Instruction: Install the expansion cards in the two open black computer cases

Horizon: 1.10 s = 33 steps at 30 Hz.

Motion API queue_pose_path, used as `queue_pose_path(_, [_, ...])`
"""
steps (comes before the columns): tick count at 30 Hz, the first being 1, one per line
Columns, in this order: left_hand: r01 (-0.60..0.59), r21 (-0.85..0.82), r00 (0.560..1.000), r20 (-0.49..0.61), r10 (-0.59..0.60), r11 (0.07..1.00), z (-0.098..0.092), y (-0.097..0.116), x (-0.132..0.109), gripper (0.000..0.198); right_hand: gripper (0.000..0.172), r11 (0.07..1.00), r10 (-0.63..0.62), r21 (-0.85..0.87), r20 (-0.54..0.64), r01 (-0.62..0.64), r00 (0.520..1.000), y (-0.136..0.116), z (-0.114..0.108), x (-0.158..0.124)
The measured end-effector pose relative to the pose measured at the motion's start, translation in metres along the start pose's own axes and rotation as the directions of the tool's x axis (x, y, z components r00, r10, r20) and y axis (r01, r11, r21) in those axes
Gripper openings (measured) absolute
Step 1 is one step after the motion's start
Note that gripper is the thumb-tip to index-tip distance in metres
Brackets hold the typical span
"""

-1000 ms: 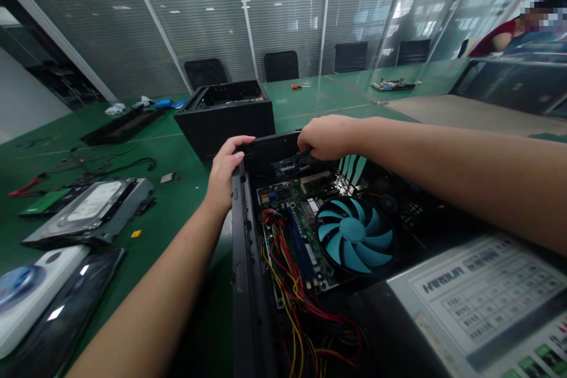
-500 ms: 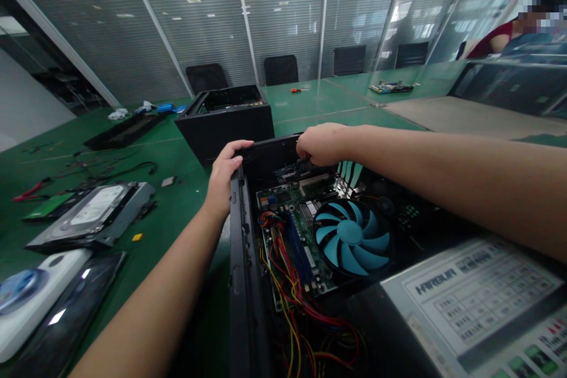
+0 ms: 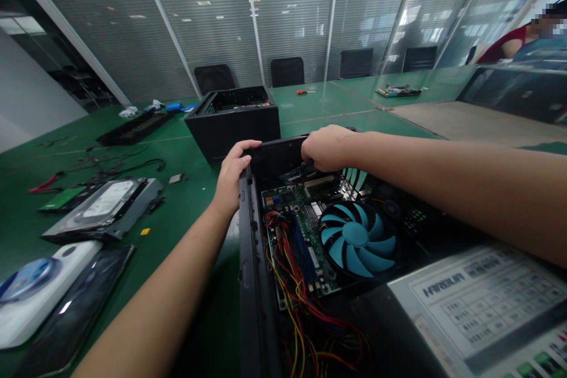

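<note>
An open black computer case (image 3: 247,283) lies in front of me. My left hand (image 3: 233,180) is wrapped round its far left corner, thumb and fingers on the edge. My right hand (image 3: 328,147) reaches over the far wall with its fingers curled down inside the case; what they hold is hidden. Below it is the motherboard (image 3: 287,198), with a fan with blue blades (image 3: 357,235) mounted on it. Red and yellow cables (image 3: 295,295) run along the left inside wall. A silver power supply (image 3: 447,289) with a printed label fills the near right.
Another black case (image 3: 234,130) stands just beyond. On the left lie a hard drive (image 3: 106,201), a white power strip (image 3: 57,289), a black panel (image 3: 84,307) and loose cables. A screwdriver (image 3: 305,92) and a circuit board (image 3: 398,91) lie farther back. A person (image 3: 509,47) sits far right.
The whole scene has shifted slightly right in view as my head turned a little. Both hands keep about the same places on the case.
</note>
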State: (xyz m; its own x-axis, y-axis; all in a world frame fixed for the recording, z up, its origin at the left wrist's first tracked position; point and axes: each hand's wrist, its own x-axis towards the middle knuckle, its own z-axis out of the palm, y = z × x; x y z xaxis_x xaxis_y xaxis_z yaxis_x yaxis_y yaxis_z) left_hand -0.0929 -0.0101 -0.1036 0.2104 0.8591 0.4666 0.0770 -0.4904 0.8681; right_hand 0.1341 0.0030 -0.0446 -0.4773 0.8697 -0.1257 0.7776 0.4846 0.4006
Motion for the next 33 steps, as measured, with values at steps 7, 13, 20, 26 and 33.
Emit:
queue_pose_path(7, [0.014,-0.053,1.000,0.007,-0.013,0.998,0.0006,-0.0011,-0.0008,0.043,0.035,1.000,-0.002,-0.011,0.001,0.002,1.000,-0.0028,-0.0002,0.0002])
queue_pose_path(13, [0.000,-0.015,1.000,-0.001,0.000,1.000,0.0007,-0.0008,-0.0003,0.043,0.035,1.000,-0.001,-0.014,0.010,0.001,1.000,-0.0053,0.0006,0.0010])
queue_pose_path(20, [-0.007,0.003,1.000,-0.007,0.007,1.000,0.0016,0.0008,-0.0009,0.044,0.035,1.000,-0.016,-0.015,-0.017,0.016,1.000,-0.0055,0.0026,0.0021])
queue_pose_path(26, [0.005,-0.012,1.000,0.002,-0.005,1.000,-0.0001,-0.0026,0.0001,0.044,0.036,1.000,-0.003,-0.002,-0.002,0.003,1.000,-0.0062,-0.0004,0.0011])
queue_pose_path(33, [-0.015,0.022,1.000,-0.001,0.015,1.000,0.0002,0.0000,0.0002,0.044,0.036,1.000,-0.006,0.000,-0.023,0.006,1.000,-0.0074,-0.0009,-0.0003])
